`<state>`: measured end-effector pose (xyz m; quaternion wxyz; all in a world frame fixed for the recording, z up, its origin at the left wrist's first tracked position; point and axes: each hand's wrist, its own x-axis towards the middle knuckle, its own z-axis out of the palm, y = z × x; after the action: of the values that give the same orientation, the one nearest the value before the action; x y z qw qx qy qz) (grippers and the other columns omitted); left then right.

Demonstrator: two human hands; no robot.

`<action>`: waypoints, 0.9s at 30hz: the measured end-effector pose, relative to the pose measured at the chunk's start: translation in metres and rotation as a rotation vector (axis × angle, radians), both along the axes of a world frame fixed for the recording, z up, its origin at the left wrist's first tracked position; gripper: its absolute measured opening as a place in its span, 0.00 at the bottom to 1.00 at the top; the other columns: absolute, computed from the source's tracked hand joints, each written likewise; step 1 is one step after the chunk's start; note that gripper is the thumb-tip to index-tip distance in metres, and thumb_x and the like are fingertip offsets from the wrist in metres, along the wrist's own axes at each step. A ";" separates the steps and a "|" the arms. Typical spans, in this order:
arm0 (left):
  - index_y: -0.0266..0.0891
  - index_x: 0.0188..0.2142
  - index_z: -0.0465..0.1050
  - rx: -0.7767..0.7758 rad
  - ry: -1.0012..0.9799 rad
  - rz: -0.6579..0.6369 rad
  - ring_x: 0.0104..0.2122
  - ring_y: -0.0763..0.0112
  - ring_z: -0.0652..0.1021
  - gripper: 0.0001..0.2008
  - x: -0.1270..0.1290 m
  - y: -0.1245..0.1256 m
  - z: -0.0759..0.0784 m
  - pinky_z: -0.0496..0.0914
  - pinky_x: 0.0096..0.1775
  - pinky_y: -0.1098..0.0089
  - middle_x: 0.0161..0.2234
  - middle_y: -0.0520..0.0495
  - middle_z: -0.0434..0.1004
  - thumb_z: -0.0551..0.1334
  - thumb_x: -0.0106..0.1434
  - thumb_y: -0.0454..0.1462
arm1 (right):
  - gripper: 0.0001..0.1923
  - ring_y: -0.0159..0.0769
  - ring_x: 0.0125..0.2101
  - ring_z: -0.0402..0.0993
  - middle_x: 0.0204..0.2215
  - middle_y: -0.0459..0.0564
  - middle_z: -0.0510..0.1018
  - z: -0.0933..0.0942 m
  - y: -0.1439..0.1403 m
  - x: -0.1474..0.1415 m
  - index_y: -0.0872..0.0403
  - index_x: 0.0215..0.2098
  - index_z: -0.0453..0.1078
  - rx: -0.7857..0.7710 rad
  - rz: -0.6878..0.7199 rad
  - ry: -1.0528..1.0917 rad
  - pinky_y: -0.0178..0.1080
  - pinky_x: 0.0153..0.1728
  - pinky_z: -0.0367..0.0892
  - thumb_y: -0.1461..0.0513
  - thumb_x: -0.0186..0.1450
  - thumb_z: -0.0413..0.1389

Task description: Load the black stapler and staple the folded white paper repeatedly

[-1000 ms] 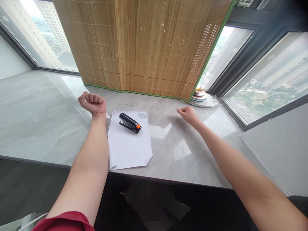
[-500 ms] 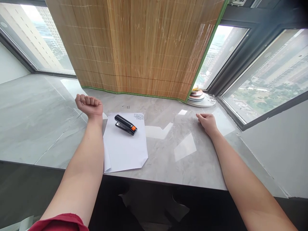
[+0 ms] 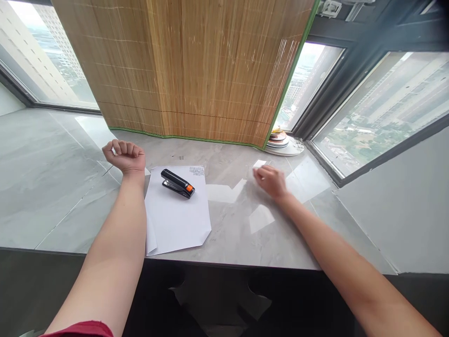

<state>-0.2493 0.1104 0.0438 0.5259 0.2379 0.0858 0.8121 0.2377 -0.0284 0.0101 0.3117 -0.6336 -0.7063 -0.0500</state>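
A black stapler (image 3: 177, 183) with an orange patch at one end lies slantwise on white paper (image 3: 178, 224). Small print shows in the paper's top right corner, and its lower right corner looks folded. My left hand (image 3: 125, 155) is curled in a fist left of the paper's top edge, its forearm along the paper's left side. Nothing shows in its fingers. Right of the stapler, over the glossy counter, my right hand (image 3: 271, 181) is closed and slightly blurred, with no object visible in it. Neither hand touches the stapler.
The grey marble counter (image 3: 231, 238) ends at a front edge close to me. A bamboo blind (image 3: 182, 70) with green edging hangs at the back. Stacked plates (image 3: 285, 145) stand at the back right, beside the window frame (image 3: 326, 98). A white wall (image 3: 393, 210) bounds the right side.
My right hand has moved left across the counter, closer to the paper. My left hand stays in a fist. The view has shifted slightly; the stapler still lies on the paper.
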 end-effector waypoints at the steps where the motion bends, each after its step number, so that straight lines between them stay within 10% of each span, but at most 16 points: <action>1: 0.41 0.29 0.35 0.005 -0.024 -0.032 0.26 0.71 0.38 0.19 0.002 0.000 0.000 0.41 0.27 0.66 0.25 0.56 0.31 0.42 0.77 0.39 | 0.23 0.40 0.33 0.71 0.27 0.52 0.75 0.003 -0.003 -0.031 0.50 0.23 0.62 0.002 0.116 0.047 0.41 0.35 0.62 0.52 0.75 0.52; 7: 0.41 0.27 0.37 -0.087 0.146 -0.038 0.22 0.74 0.41 0.21 0.016 -0.001 0.001 0.41 0.27 0.66 0.23 0.56 0.31 0.44 0.77 0.39 | 0.31 0.53 0.61 0.74 0.60 0.56 0.79 0.022 -0.001 -0.214 0.49 0.64 0.67 -0.237 0.510 0.376 0.51 0.57 0.73 0.46 0.70 0.66; 11: 0.41 0.25 0.39 -0.148 0.297 -0.004 0.22 0.73 0.42 0.24 0.022 -0.002 0.003 0.42 0.26 0.66 0.22 0.56 0.33 0.46 0.80 0.39 | 0.25 0.52 0.46 0.82 0.45 0.51 0.84 0.021 0.008 -0.255 0.42 0.63 0.69 -0.392 0.537 0.301 0.48 0.43 0.75 0.60 0.70 0.66; 19: 0.39 0.23 0.51 -0.136 0.391 -0.164 0.20 0.75 0.43 0.30 0.039 0.007 0.001 0.44 0.24 0.70 0.19 0.58 0.34 0.44 0.85 0.43 | 0.17 0.42 0.35 0.78 0.37 0.48 0.83 0.011 -0.017 -0.159 0.48 0.59 0.70 -0.432 0.454 0.207 0.38 0.34 0.65 0.61 0.73 0.59; 27: 0.37 0.30 0.83 0.049 1.129 -0.796 0.19 0.76 0.57 0.20 0.114 -0.015 -0.013 0.51 0.25 0.70 0.18 0.57 0.50 0.75 0.61 0.53 | 0.17 0.43 0.37 0.80 0.39 0.49 0.84 0.001 -0.040 -0.075 0.49 0.59 0.70 -0.356 0.334 0.365 0.41 0.39 0.70 0.61 0.72 0.57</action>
<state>-0.1353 0.0957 0.0312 0.6532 0.6496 0.2343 0.3106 0.1629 -0.0686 0.0107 0.3216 -0.5518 -0.7307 0.2411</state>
